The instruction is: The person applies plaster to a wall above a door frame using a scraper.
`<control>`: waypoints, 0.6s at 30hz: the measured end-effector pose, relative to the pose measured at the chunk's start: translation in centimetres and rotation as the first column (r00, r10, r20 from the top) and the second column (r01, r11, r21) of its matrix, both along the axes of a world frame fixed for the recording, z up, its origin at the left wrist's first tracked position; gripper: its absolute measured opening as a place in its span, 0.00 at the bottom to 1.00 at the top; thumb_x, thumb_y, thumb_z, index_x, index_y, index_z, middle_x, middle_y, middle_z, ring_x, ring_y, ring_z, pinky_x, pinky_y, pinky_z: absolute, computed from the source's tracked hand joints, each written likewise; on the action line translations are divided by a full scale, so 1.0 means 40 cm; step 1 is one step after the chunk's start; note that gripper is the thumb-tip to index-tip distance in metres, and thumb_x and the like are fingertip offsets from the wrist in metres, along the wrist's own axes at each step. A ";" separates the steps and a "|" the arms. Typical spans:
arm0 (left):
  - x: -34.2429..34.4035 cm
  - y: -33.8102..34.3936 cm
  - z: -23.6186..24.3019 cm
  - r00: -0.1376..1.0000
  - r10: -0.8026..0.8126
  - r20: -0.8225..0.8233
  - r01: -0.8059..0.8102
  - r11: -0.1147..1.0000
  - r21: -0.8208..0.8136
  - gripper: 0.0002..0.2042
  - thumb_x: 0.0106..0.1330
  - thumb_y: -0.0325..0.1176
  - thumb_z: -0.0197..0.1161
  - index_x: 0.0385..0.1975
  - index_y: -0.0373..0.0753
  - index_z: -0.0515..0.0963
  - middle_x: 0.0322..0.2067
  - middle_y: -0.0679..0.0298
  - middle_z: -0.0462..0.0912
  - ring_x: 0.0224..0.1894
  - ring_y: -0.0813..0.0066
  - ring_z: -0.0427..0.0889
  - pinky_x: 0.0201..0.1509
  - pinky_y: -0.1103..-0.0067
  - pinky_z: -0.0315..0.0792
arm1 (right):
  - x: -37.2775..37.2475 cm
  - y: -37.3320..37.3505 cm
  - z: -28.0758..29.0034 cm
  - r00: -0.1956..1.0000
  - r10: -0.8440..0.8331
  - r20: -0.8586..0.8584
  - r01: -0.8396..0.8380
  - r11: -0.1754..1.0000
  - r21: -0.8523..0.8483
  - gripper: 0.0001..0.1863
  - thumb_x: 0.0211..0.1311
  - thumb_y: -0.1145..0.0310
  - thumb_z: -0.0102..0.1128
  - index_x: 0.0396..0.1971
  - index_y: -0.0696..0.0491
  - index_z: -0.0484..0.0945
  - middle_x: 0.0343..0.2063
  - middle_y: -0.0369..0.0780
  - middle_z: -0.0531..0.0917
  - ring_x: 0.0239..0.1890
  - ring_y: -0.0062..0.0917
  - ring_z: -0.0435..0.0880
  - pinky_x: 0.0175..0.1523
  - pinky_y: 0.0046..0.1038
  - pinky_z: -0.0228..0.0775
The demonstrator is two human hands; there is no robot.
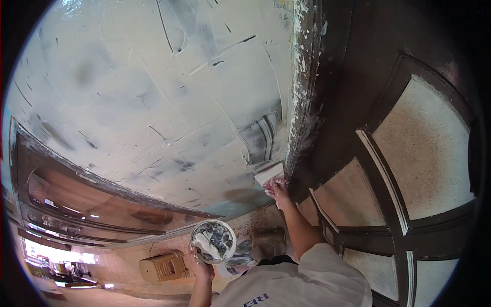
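Note:
My right hand [278,194] grips a wide scraper [268,174], whose white-coated blade lies on the pale skim-coated surface [153,92] near its rough right-hand edge. Just above the blade is a dark smeared patch [258,138] with streaks. My left hand [201,263], lower and to the left, holds a round tub [220,240] with white paste and dark smears inside. Scratches and gray blotches show across the coated surface.
Dark framed panels [419,148] run down the right. A reddish-brown glossy panel [92,202] borders the coated surface at lower left. A tan plastic stool [161,266] stands below. A bright opening [51,250] with small objects lies at far lower left.

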State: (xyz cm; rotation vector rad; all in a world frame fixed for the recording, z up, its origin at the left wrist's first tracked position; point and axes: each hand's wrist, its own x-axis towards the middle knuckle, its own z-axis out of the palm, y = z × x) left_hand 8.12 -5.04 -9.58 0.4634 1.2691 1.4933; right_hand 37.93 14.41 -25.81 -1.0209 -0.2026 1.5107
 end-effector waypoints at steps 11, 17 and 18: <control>0.048 0.037 -0.019 0.996 -0.025 0.087 0.019 0.998 0.066 0.19 0.69 0.41 0.40 0.54 0.38 0.65 0.53 0.60 0.70 0.57 0.64 0.67 0.61 0.69 0.61 | 0.146 -0.007 0.354 -0.198 -0.378 0.904 -0.507 0.829 0.235 0.13 0.50 0.72 0.58 0.39 0.51 0.75 0.34 0.43 0.79 0.38 0.38 0.79 0.40 0.36 0.72; 0.117 0.073 0.048 0.979 -0.127 0.161 0.099 0.980 0.170 0.19 0.69 0.42 0.42 0.55 0.39 0.63 0.54 0.60 0.69 0.57 0.65 0.67 0.61 0.69 0.60 | 0.180 0.128 0.534 -0.581 -0.470 0.665 -0.514 0.845 0.148 0.03 0.48 0.71 0.56 0.25 0.48 0.72 0.23 0.37 0.74 0.32 0.31 0.80 0.32 0.33 0.73; 0.122 0.071 0.050 0.981 -0.114 0.156 0.084 0.979 0.185 0.19 0.69 0.41 0.41 0.56 0.39 0.63 0.54 0.60 0.69 0.58 0.65 0.67 0.62 0.69 0.60 | 0.186 0.139 0.565 -0.591 -0.517 0.620 -0.539 0.824 0.173 0.03 0.48 0.71 0.56 0.25 0.48 0.72 0.24 0.38 0.74 0.31 0.32 0.80 0.32 0.33 0.73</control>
